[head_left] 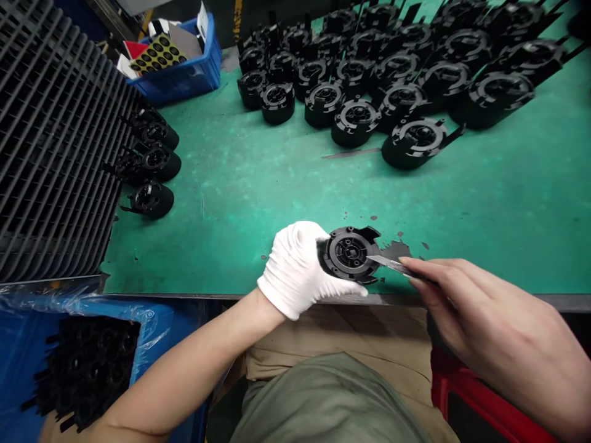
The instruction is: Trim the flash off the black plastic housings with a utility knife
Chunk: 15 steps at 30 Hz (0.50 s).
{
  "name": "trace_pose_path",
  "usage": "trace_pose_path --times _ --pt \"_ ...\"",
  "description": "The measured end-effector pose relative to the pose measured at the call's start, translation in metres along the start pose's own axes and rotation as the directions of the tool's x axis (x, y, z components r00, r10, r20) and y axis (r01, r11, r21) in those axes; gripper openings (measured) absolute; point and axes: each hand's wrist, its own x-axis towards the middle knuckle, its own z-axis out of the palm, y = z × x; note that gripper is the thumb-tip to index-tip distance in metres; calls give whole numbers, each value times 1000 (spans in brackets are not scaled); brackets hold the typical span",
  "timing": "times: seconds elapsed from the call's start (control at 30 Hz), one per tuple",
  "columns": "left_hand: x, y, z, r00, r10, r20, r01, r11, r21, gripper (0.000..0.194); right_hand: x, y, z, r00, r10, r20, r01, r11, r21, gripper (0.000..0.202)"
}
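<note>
My left hand (298,267), in a white glove, is wrapped round a round black plastic housing (339,271) near the front edge of the green table. The housing's open face, with rings and small holes inside, is tilted up towards me, and two tabs stick out at its right side. Bare, my right hand (471,301) pinches a craft knife (394,266) between thumb and fingers. The knife's pointed blade reaches left to the rim of the housing's inner ring; whether it touches I cannot tell. Part of the knife's handle is hidden by my fingers.
Several similar black housings (357,120) stand in rows at the back of the green table (258,184), with a few more (154,200) at left beside a grey ribbed stack (50,135). A blue bin (184,80) holds yellow sticker sheets. Below left, a plastic-lined blue crate (154,326) contains black parts.
</note>
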Motion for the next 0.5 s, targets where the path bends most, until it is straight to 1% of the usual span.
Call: trace_pose_path --times 0.03,0.1,0.13,0.17,0.2,0.23,0.27,0.3,0.33,0.37,0.4,0.5 --pt "2 -5 -5 999 31 15 -31 999 -34 138 -1 0 0 1000 -3 2 3 1000 12 27" --pt "13 -16 -17 986 149 72 -138 980 -142 147 -4 -1 0 1000 0 -2 0 999 34 26" --pt "22 -21 -23 966 232 111 -206 956 -208 150 -5 -2 0 1000 3 0 -3 999 38 26" --pt "33 -24 -27 936 314 157 -265 926 -270 151 -6 -4 0 1000 7 3 -7 999 39 26" --pt "43 -27 -30 899 387 207 -310 893 -325 145 -7 -6 -1 1000 11 8 -12 999 37 27" --pt "52 -27 -31 861 445 248 -340 865 -370 136 -8 -8 -1 1000 11 16 -12 999 36 28" --pt "59 -27 -31 832 478 281 -350 846 -402 124 -9 -10 0 1000 11 22 -11 999 36 28" --pt "64 -25 -29 819 490 298 -348 838 -421 112 -10 -12 0 1000 12 23 -13 999 35 29" --pt "66 -22 -27 820 486 302 -340 838 -428 102 -10 -14 1 1000 14 17 -15 999 33 29" --pt "66 -19 -24 831 470 300 -326 846 -422 95 -11 -16 1 1000 14 13 -14 999 33 29" --pt "63 -16 -20 847 446 288 -313 858 -408 93 -11 -17 2 1000 13 11 -13 999 37 29" --pt "51 -7 -13 890 385 244 -295 894 -336 103 -10 -18 4 1000 9 11 -10 998 60 30"
